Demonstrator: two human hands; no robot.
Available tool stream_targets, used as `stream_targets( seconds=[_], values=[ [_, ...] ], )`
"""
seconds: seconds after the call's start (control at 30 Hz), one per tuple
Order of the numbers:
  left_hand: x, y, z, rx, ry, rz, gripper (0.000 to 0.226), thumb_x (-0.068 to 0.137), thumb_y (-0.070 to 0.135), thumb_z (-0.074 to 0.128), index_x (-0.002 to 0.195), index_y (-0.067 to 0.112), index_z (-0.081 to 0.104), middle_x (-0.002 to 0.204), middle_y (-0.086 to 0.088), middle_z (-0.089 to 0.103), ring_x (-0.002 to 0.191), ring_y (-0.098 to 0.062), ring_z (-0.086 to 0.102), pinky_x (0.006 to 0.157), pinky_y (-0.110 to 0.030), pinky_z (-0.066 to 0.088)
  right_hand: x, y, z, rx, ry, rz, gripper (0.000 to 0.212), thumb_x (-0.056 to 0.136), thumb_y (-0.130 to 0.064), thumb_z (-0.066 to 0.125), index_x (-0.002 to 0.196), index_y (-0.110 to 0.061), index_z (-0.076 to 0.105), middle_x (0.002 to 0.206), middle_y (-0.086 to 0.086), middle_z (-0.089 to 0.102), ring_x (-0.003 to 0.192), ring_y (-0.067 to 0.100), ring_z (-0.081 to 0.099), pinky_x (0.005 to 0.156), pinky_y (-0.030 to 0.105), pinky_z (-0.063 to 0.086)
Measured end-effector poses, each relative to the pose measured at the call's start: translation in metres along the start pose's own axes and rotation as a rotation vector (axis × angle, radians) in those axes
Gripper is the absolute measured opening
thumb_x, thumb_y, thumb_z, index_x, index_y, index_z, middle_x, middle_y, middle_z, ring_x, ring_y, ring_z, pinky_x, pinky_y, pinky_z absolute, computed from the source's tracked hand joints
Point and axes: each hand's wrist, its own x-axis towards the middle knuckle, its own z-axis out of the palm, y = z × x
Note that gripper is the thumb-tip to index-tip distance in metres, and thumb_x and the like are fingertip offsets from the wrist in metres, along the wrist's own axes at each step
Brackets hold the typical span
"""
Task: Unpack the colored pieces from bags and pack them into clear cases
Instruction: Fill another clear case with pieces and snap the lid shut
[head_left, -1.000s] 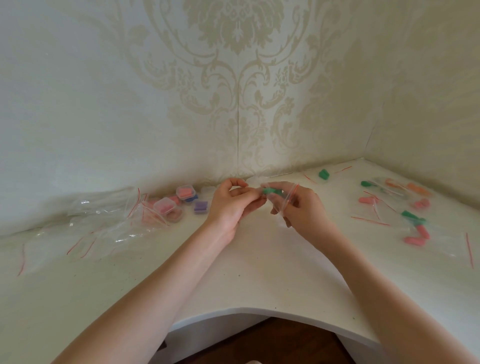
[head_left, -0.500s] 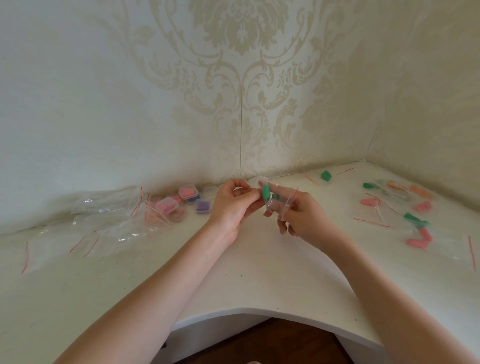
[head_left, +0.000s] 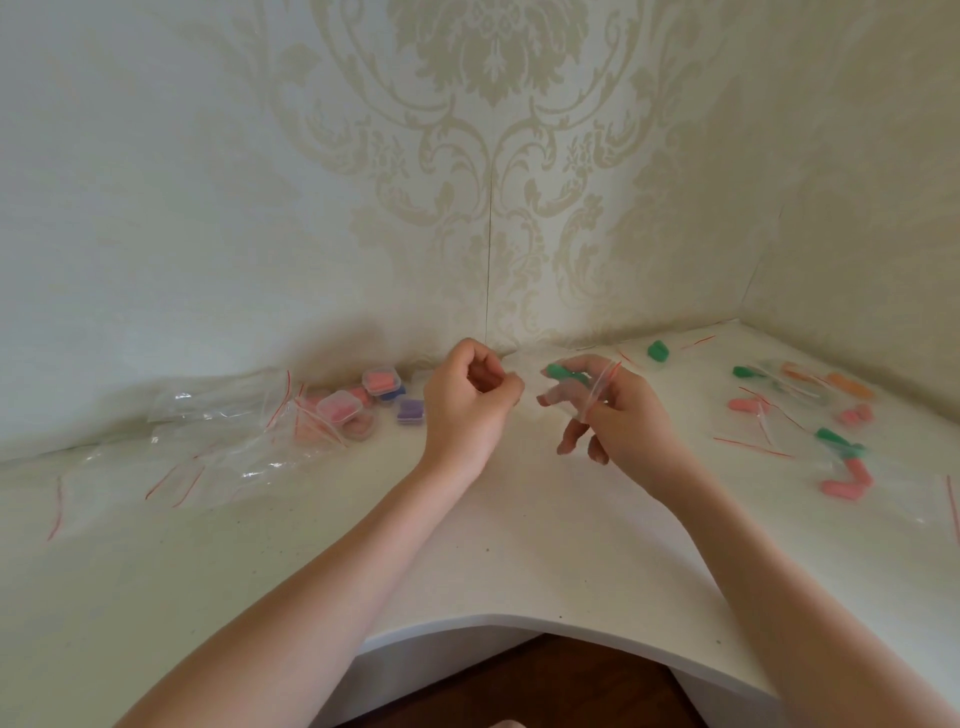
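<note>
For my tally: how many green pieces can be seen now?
4: one in the right hand, one by the back wall, one far right, one in a bag front right. Bags may hide more.

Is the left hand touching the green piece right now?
Apart. The head view shows bare wall and table between the left hand and the green piece, which the right hand holds.

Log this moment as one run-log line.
left hand: curled, contents unclear | right hand: holds small clear bag and green piece | filled cases: far left
</note>
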Motion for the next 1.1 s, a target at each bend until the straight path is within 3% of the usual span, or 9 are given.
stream_targets(
  seconds=[0.1,0.33,0.4,0.53,0.63,0.73,0.9,1.0,1.1],
  values=[
    [0.001,0.001,-0.002,-0.001,0.037,0.025,0.025,0.071,-0.005,0.064,0.068,0.015,0.049,0.062,-0.004,0.055,0.059,-0.013,0.052,0.057,-0.022,0.042,-0.001,0.000,-0.001,-0.080,-0.041,0.003,0.016,0.097,-0.015,0.049,0.108,-0.020,0.060,0.099,-0.008,0.070,0.061,0.020,0.070,0.036,0.023,0.039],
    [0.002,-0.006,-0.002,0.014,0.075,-0.016,0.022,0.070,-0.006,0.064,0.069,0.011,0.050,0.064,-0.008,0.055,0.059,-0.014,0.051,0.053,-0.016,0.039,0.000,0.007,-0.008,-0.424,-0.020,-0.162,0.025,0.096,-0.009,0.044,0.099,-0.029,0.059,0.088,-0.010,0.067,0.062,0.010,0.065,0.047,0.026,0.045],
    [0.003,-0.007,-0.001,0.017,0.087,-0.025,0.022,0.070,-0.006,0.064,0.069,0.011,0.050,0.064,-0.007,0.056,0.060,-0.015,0.052,0.052,-0.015,0.038,-0.002,0.004,-0.008,-0.565,-0.021,-0.181,0.021,0.098,-0.016,0.043,0.107,-0.026,0.059,0.086,-0.013,0.067,0.066,0.016,0.065,0.056,0.027,0.046],
    [0.003,-0.006,-0.002,0.019,0.075,-0.005,0.022,0.072,-0.005,0.063,0.070,0.011,0.049,0.065,-0.008,0.055,0.061,-0.015,0.051,0.054,-0.017,0.038,-0.005,-0.003,-0.009,-0.947,0.015,-0.323,0.032,0.097,-0.034,0.029,0.112,-0.015,0.049,0.096,0.004,0.071,0.071,0.032,0.061,0.066,0.039,0.050],
    [0.004,-0.007,-0.003,0.026,0.076,-0.018,0.025,0.071,-0.005,0.063,0.068,0.014,0.048,0.065,-0.007,0.055,0.060,-0.016,0.051,0.053,-0.016,0.038,-0.005,-0.003,-0.008,-0.912,0.010,-0.324,0.031,0.099,-0.032,0.028,0.110,-0.010,0.047,0.095,0.000,0.069,0.078,0.032,0.060,0.064,0.039,0.048],
    [0.006,-0.007,-0.003,0.022,0.068,-0.042,0.026,0.071,-0.005,0.063,0.067,0.016,0.048,0.066,-0.010,0.058,0.063,-0.019,0.055,0.056,-0.021,0.041,-0.006,0.002,-0.006,-0.705,0.039,-0.269,0.021,0.099,-0.029,0.038,0.096,-0.014,0.052,0.069,-0.017,0.051,0.059,0.014,0.047,0.054,0.034,0.037],
    [0.007,-0.005,-0.002,-0.096,0.047,-0.172,0.020,0.073,-0.006,0.059,0.072,0.012,0.051,0.061,-0.002,0.055,0.063,-0.020,0.062,0.067,-0.033,0.053,0.001,0.011,-0.006,-0.425,0.198,-0.246,0.012,0.086,-0.024,0.054,0.086,-0.027,0.066,0.080,-0.008,0.062,0.064,0.019,0.051,0.061,0.038,0.047],
    [0.006,0.000,0.001,-0.257,-0.111,-0.341,0.024,0.082,-0.006,0.052,0.100,0.008,0.057,0.067,-0.006,0.058,0.058,-0.012,0.065,0.070,-0.029,0.058,0.001,0.006,-0.005,-0.271,0.258,-0.243,0.015,0.086,-0.014,0.059,0.085,-0.022,0.071,0.070,-0.019,0.062,0.059,0.014,0.050,0.056,0.029,0.045],
    [0.002,0.012,0.002,-0.535,-0.303,-0.503,0.030,0.086,-0.006,0.042,0.110,-0.001,0.059,0.078,-0.006,0.061,0.066,-0.016,0.065,0.066,-0.025,0.057,0.000,0.003,-0.006,-0.091,0.203,-0.198,0.021,0.087,-0.007,0.058,0.082,-0.023,0.070,0.072,-0.005,0.067,0.054,0.009,0.053,0.044,0.022,0.042]
  ],
)
